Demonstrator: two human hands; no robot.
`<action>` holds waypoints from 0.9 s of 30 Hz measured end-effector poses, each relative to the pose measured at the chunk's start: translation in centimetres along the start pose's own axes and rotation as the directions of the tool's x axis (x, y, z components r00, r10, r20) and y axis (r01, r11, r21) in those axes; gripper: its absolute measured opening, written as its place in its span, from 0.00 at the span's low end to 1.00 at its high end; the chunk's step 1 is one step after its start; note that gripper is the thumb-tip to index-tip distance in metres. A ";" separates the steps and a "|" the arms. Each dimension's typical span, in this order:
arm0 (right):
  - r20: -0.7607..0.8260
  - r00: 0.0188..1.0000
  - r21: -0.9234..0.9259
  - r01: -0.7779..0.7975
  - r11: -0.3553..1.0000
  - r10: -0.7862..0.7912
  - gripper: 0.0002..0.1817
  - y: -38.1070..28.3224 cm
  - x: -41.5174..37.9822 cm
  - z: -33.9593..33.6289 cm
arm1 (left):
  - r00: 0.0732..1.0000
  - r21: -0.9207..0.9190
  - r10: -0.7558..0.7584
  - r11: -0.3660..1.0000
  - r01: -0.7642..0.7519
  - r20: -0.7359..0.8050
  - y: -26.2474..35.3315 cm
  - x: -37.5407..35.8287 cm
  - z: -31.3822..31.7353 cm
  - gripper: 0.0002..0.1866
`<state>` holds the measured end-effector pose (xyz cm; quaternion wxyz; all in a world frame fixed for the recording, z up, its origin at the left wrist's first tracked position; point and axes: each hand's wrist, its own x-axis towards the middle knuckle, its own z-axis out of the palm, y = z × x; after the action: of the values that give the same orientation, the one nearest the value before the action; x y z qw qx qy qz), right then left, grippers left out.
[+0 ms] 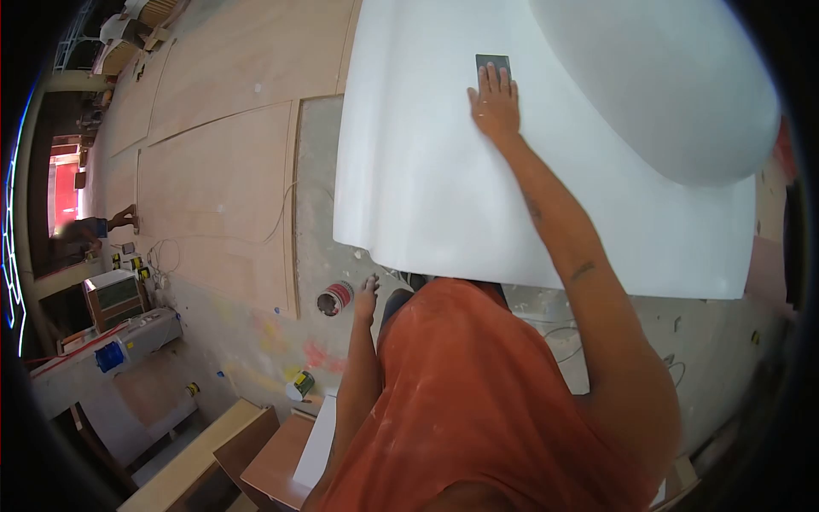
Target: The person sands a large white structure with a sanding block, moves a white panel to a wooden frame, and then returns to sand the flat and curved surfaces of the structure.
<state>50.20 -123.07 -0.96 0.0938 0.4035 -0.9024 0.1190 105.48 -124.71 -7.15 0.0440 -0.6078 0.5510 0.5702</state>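
Observation:
On a large white, smoothly curved panel (426, 154), my right hand (496, 104) holds a small dark rectangular sheet, which looks like sandpaper (491, 60), pressed flat under its fingers. The sheet's far end shows beyond the fingertips; the rest is covered. A big rounded white bulge (674, 85) rises from the panel to the right of that hand. My left hand (367, 296) hangs low beside my body, off the panel's near edge, with its fingers apart and nothing in them. Closest to it is a red-labelled can (334, 299) on the floor.
Large tan boards (217, 196) lie to the left, with a thin cable across them. Another person's hand (126, 218) is at their far edge. A green-labelled can (299, 386), wooden boxes (273, 461) and a blue container (109, 357) stand at lower left.

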 end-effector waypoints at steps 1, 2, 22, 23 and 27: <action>-0.032 0.996 -0.036 -0.080 0.996 0.079 0.37 -4.6 -2.3 -0.1 | 0.999 -0.095 0.016 0.995 -0.013 0.030 0.2 0.2 -1.1 0.28; 0.040 0.997 0.047 0.060 0.997 -0.061 0.38 -9.1 -6.6 -1.3 | 0.999 -0.084 0.024 0.996 -0.020 0.041 0.4 0.9 -2.2 0.28; 0.123 0.978 0.135 -0.185 0.973 0.168 0.42 -24.0 -30.5 -8.2 | 0.975 -0.052 0.223 0.974 -0.222 0.001 -6.0 1.3 -19.3 0.26; 0.139 0.990 0.131 -0.011 0.991 -0.008 0.41 -26.2 -31.0 -8.5 | 0.938 0.011 0.340 0.940 -0.342 0.067 -1.3 2.4 -17.1 0.26; 0.037 0.982 0.279 0.170 0.945 -0.187 0.39 -20.5 -33.7 -10.3 | 0.585 0.246 0.771 0.534 -0.809 0.251 12.7 3.5 -8.2 0.20</action>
<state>88.51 -109.55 2.78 0.0188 0.4961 -0.8394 0.2211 100.73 -137.44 0.40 -0.0853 -0.2429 0.8506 0.4585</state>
